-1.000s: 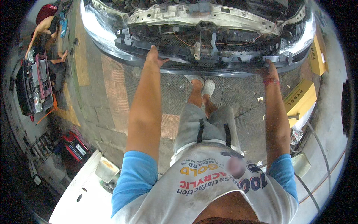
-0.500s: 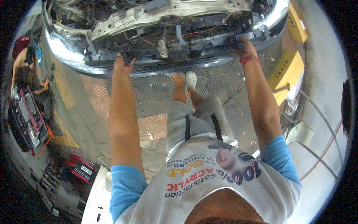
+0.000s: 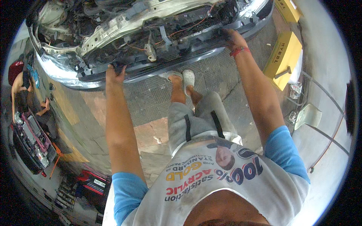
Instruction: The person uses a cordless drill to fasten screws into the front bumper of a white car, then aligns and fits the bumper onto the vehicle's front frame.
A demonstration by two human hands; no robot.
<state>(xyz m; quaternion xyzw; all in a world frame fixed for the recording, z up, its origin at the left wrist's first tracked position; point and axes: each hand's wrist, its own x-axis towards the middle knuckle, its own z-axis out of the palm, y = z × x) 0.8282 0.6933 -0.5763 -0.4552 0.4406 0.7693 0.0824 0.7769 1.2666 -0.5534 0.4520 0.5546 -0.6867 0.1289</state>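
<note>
- I had both arms stretched out ahead of me, nearly straight, the right hand farther up the view than the left.
- My left hand [image 3: 116, 75] was grasping the edge of the front bumper [image 3: 181, 63], back of the hand up, thumb apart from the fingers; what lay under the edge was hidden.
- My right hand [image 3: 234, 38] was grasping the same bumper nearer its other end, wrist bent a little, fingertips too dark to make out.
- The one bumper, dark grey and curved, ran across the front of the car, sloping up to the right, just ahead of my feet.
- Behind it I had one pale metal crossbar [image 3: 120, 28], one orange wire [image 3: 192, 28] and two headlights, the left one [image 3: 56, 67] looking wrapped in something clear and shiny.
- I wore one red wristband [image 3: 240, 51], on the right, and two pale clogs [image 3: 189, 77], standing on the textured floor [image 3: 147, 105].
- To my right there were two yellow boxes, the nearer one [image 3: 284, 56] with one dark tool [image 3: 283, 72] on it, and one pale green chair [image 3: 308, 116].
- Off to my left one other person [image 3: 19, 84] was beside one car part with a pinkish frame [image 3: 32, 141], near one orange stand [image 3: 57, 158].
</note>
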